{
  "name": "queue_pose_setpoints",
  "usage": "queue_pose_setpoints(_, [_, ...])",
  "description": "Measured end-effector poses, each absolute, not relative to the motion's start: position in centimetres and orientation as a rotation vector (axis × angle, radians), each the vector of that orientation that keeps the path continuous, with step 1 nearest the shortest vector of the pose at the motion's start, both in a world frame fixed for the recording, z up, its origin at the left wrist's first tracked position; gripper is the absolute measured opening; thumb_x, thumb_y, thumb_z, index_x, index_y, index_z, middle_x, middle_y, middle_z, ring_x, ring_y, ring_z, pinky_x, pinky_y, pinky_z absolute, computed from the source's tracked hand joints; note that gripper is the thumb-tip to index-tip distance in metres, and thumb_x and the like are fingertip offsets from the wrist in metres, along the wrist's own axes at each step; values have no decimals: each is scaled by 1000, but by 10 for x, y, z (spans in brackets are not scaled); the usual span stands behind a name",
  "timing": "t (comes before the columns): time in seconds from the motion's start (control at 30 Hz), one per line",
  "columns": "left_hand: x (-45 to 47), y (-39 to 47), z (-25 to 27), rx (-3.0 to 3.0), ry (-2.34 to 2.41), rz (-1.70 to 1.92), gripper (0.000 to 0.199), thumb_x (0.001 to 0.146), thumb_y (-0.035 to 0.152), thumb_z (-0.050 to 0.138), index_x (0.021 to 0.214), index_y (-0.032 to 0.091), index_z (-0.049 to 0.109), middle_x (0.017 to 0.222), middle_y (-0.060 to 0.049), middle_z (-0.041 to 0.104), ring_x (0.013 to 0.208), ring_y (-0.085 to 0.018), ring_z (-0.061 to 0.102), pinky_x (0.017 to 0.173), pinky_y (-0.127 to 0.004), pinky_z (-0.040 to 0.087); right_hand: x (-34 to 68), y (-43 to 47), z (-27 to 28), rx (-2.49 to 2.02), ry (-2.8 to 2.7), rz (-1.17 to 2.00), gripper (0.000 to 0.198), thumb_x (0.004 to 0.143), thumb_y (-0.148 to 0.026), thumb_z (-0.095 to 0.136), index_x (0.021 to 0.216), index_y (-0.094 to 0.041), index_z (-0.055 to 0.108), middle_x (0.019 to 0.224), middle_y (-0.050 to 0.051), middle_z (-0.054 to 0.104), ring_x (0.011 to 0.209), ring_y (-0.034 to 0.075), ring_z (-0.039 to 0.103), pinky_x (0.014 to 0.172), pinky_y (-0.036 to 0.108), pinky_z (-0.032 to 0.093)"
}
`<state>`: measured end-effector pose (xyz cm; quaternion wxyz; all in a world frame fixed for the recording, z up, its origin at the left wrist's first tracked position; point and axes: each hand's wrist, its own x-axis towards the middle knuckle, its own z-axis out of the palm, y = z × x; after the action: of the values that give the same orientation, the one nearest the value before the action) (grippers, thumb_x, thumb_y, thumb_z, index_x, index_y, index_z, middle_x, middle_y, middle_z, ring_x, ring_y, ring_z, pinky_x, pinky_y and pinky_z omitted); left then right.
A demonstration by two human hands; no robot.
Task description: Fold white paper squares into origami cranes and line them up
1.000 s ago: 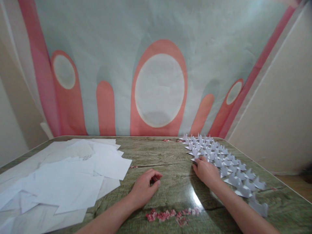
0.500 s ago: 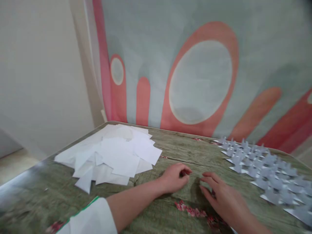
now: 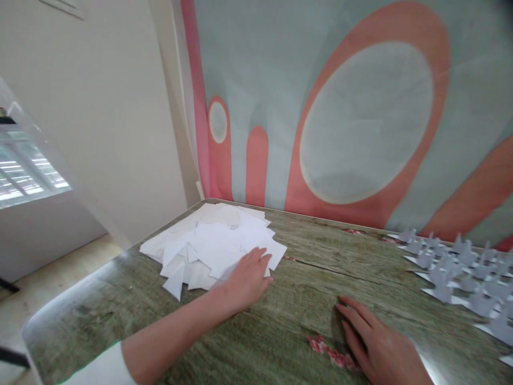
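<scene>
Paper [image 3: 220, 243] lies under the fingers [image 3: 255, 255] of the left hand [image 3: 248, 277].

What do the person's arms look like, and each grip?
Left: a white sleeve with a thin green line along it, ending near the elbow; the forearm below is bare. The left grip and right grip are bare five-fingered hands, no gloves showing. Any right sleeve is out of view.
</scene>
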<state>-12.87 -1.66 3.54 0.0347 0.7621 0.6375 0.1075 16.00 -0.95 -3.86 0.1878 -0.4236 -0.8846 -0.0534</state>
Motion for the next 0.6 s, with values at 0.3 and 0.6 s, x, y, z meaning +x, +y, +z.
queue_pose_setpoints(0.3, [-201, -55, 38, 2428, 2065, 231, 56, 78, 32, 53, 129, 16, 37, 137, -12, 37, 127, -23, 33, 104, -38, 28, 160, -7, -45, -1182, -2485, -79, 33, 86, -27, 35, 110, -24, 58, 123, 4, 55, 85, 19, 66, 64, 33, 58])
queue_pose_setpoints(0.6, [-187, -59, 22, 2482, 1857, 115, 51, 76, 6, 43, 125, 21, 44, 125, -7, 53, 111, -19, 52, 96, -33, 39, 159, -7, -40, -1174, -2496, -109, 33, 86, -27, 35, 110, -25, 58, 123, 4, 55, 88, 18, 65, 63, 30, 58])
